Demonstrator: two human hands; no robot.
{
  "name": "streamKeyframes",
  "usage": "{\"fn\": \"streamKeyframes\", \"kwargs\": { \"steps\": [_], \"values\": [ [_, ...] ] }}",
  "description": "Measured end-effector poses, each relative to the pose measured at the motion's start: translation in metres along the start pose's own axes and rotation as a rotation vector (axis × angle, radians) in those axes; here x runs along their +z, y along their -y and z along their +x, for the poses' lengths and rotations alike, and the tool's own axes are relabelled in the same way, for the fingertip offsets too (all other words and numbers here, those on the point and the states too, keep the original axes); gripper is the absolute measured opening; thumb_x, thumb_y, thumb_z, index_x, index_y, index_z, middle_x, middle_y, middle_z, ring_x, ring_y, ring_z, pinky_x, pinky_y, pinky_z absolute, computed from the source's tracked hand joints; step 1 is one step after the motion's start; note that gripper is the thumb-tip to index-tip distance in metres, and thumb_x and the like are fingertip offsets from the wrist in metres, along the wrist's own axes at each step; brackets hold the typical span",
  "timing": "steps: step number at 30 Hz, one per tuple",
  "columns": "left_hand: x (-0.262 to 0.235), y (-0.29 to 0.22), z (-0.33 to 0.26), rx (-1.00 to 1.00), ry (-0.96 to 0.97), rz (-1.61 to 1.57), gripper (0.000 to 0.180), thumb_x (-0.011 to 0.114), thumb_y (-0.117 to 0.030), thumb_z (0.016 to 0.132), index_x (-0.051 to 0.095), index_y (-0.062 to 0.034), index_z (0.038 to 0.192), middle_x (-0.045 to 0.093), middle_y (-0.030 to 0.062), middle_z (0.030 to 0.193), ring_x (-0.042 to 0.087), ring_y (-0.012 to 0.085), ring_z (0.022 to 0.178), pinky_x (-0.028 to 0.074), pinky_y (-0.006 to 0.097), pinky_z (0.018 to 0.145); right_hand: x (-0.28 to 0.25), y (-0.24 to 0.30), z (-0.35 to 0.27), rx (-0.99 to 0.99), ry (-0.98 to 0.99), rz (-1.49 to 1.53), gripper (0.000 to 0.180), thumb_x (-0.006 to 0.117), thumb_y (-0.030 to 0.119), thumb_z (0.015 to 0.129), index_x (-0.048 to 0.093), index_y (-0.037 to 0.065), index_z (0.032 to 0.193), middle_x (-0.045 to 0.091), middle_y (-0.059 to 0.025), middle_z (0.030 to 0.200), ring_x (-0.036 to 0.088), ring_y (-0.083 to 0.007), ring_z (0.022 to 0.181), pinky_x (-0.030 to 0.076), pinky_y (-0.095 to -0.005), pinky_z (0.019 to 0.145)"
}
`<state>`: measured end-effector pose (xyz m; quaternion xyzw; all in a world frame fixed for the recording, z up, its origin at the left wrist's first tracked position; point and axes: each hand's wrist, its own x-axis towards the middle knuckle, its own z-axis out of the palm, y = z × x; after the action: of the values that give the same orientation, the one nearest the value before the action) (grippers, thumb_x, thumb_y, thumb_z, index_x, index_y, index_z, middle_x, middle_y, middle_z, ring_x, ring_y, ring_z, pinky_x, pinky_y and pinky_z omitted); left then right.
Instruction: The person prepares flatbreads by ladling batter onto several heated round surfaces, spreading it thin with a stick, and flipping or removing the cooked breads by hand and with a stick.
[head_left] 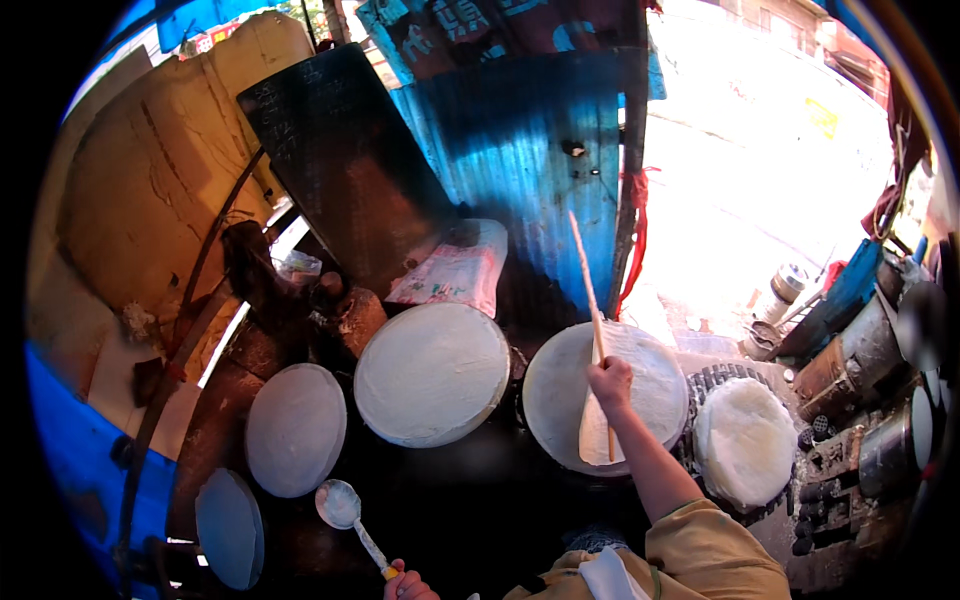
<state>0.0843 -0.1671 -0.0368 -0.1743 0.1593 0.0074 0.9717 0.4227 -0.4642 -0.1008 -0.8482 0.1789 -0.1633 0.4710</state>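
My right hand (611, 382) grips two long thin wooden sticks (590, 300) and a flat wooden spatula (592, 430) over a round griddle (560, 400) spread with thin white batter. The sticks point up and away from me. My left hand (408, 583), at the lower edge, holds a metal ladle (340, 503) whose bowl holds white batter. The ladle hangs over the dark surface in front of the middle griddle (432, 372).
Two more white-coated round griddles stand at left (296, 428) and lower left (229, 527). A stack of thin white sheets (745, 440) rests on a rack at right. Metal cans (850, 350) crowd the right. A blue corrugated wall (520, 150) and a dark board (330, 150) stand behind.
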Motion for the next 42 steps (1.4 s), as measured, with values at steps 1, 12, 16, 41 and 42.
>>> {"fn": "streamKeyframes", "kwargs": {
  "steps": [1, 12, 16, 41, 42],
  "values": [
    [-0.003, -0.002, 0.003, -0.013, 0.013, 0.016, 0.023, 0.033, -0.015, 0.093, 0.045, -0.0042, 0.077, 0.035, -0.0005, 0.06, 0.039, 0.0093, 0.048, 0.039, 0.023, 0.044, -0.026, 0.0, 0.008, -0.03, -0.062, 0.004, 0.024, 0.054, 0.018, 0.061, 0.061, -0.004, 0.067, 0.059, -0.0229, 0.064, 0.06, -0.0353, 0.066, 0.047, -0.0413, 0.065],
    [0.009, 0.044, 0.056, -0.261, 0.038, 0.096, 0.028, 0.029, -0.017, 0.095, 0.046, 0.0046, 0.096, 0.035, 0.0001, 0.058, 0.038, 0.0096, 0.047, 0.04, 0.024, 0.048, -0.344, -0.11, 0.032, 0.05, -0.342, 0.286, 0.014, 0.057, 0.016, 0.078, 0.056, 0.008, 0.066, 0.047, 0.003, 0.05, 0.038, -0.0048, 0.035, 0.028, -0.021, 0.031],
    [0.012, 0.08, 0.077, -0.296, 0.051, 0.184, 0.027, 0.03, -0.014, 0.094, 0.046, 0.007, 0.099, 0.036, 0.0014, 0.059, 0.038, 0.0094, 0.047, 0.04, 0.023, 0.047, -0.387, -0.262, -0.013, 0.274, -0.575, 0.289, 0.015, 0.057, 0.017, 0.079, 0.053, 0.01, 0.067, 0.044, 0.0038, 0.053, 0.037, -0.0069, 0.034, 0.028, -0.0222, 0.03],
    [-0.067, 0.125, 0.005, 0.071, 0.013, 0.1, 0.017, 0.043, -0.016, 0.092, 0.052, -0.0039, 0.101, 0.036, -0.0012, 0.06, 0.036, 0.0038, 0.045, 0.034, 0.016, 0.041, -0.21, -0.273, -0.041, -0.002, -0.09, 0.211, 0.021, 0.05, 0.012, 0.088, 0.06, -0.005, 0.093, 0.055, 0.001, 0.072, 0.046, -0.0066, 0.067, 0.04, -0.0214, 0.061],
    [-0.074, 0.122, -0.012, 0.122, 0.021, 0.135, 0.017, 0.044, -0.017, 0.092, 0.052, -0.0046, 0.101, 0.039, -0.0004, 0.064, 0.036, 0.0038, 0.046, 0.034, 0.016, 0.041, -0.193, -0.225, -0.056, 0.035, 0.234, 0.259, 0.024, 0.053, 0.01, 0.086, 0.057, -0.008, 0.102, 0.062, -0.0073, 0.084, 0.054, -0.0108, 0.076, 0.044, -0.0233, 0.07]
  ]
}}
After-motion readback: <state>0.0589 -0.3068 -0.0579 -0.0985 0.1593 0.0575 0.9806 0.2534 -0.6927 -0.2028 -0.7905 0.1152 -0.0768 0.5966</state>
